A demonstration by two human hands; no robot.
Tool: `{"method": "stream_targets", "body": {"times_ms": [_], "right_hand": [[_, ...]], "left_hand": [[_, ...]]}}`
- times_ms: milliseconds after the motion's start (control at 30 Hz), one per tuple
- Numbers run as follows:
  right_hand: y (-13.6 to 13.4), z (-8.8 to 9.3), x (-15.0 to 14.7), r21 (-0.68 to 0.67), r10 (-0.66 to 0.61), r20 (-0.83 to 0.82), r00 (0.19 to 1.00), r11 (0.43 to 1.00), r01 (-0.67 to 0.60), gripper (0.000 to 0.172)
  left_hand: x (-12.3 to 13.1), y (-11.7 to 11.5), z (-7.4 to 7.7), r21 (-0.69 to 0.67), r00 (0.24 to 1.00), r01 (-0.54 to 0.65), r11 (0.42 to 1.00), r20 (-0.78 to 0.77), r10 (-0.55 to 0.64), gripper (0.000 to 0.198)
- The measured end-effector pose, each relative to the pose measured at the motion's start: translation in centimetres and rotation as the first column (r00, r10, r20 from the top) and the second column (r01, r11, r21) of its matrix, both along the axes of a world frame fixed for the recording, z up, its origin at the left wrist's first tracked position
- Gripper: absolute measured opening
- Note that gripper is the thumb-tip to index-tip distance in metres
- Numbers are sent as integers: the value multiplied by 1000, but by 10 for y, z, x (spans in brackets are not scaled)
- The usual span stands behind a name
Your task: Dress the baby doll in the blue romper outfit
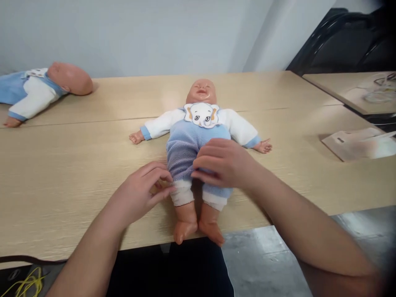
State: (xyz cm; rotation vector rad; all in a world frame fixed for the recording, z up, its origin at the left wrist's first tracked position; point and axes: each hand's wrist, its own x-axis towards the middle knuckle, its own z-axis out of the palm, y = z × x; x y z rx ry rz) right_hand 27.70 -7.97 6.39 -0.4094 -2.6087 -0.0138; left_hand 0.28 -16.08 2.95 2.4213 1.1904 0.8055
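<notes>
A second doll [37,90] lies at the far left of the pale wooden surface [77,156]. The left hand [140,192] has its grip closed, thumb and fingertips pinching the trouser leg of the baby doll [201,115] just above the white cuff. The baby doll lies face up in the middle, arms spread, feet over the near edge; it wears blue fleece, white sleeves and an elephant bib. The right hand [222,163] rests on its lap, fingers curled; whether that grip holds fabric cannot be told. A flat bag [355,142] lies farther right.
</notes>
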Motion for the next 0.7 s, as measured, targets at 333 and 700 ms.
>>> {"method": "stream_targets", "body": {"times_ms": [333, 700], "right_hand": [[-16, -12, -19, -8, 31, 82, 996, 1000, -30, 27], [-28, -9, -24, 125, -3, 164, 986, 992, -17, 30]], "left_hand": [[6, -12, -1, 227, 990, -85, 970, -89, 108, 2], [6, -71, -27, 273, 988, 143, 951, -90, -123, 57]]}}
